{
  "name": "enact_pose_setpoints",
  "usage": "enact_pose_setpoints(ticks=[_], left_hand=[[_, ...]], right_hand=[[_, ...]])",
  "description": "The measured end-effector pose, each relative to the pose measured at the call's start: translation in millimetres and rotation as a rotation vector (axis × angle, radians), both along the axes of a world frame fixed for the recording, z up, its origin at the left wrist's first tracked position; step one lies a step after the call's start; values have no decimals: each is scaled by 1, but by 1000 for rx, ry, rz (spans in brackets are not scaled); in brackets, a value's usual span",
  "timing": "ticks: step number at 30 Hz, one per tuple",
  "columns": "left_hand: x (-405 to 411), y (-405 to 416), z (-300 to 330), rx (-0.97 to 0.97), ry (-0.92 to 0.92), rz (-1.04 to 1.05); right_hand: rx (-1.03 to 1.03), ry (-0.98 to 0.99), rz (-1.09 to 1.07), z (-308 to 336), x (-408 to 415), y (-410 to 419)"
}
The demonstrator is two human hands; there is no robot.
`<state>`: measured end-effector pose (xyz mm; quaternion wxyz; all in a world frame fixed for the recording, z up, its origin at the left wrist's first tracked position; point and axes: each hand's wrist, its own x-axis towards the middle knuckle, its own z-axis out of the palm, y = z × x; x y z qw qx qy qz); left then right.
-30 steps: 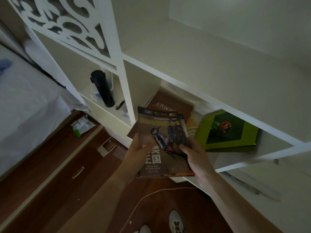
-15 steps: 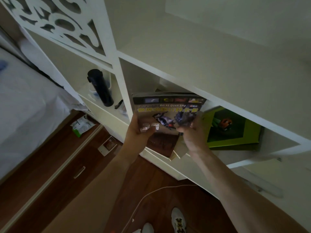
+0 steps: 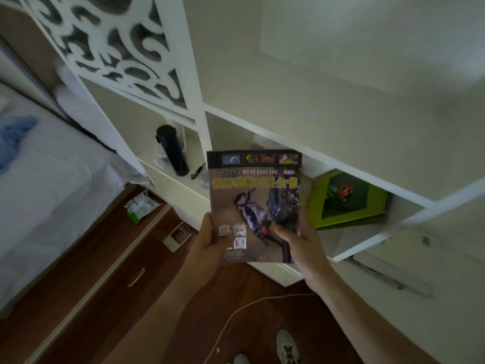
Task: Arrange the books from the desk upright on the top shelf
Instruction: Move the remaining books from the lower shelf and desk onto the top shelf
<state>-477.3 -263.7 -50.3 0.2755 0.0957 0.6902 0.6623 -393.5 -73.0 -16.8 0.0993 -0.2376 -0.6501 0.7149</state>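
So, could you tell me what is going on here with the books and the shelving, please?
A person is holding a brown paperback bird book with a woodpecker on its cover in both hands, the left hand at its lower left edge and the right hand at its lower right. It is held upright before the white shelf unit. A green hardcover book with a ladybird picture lies flat in a lower compartment. A black cylindrical flask stands further left.

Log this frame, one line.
both hands: left hand, right hand grip brown bird-cover book | upright, before white shelf | unshelved
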Motion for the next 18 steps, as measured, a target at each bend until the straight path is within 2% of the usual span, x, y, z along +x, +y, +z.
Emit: enact_pose_setpoints(ticks=[6,10,14,18], left_hand=[[44,-49,71,136,-88,-59],[45,-52,147,175,35,-91],[39,-38,250,247,156,-42],[65,-27,334,386,110,-71]], right_hand=[[-23,17,33,65,56,-44],[-21,118,1,139,59,-49],[-2,290,-43,230,52,-38],[-158,402,-40,302,48,-24]])
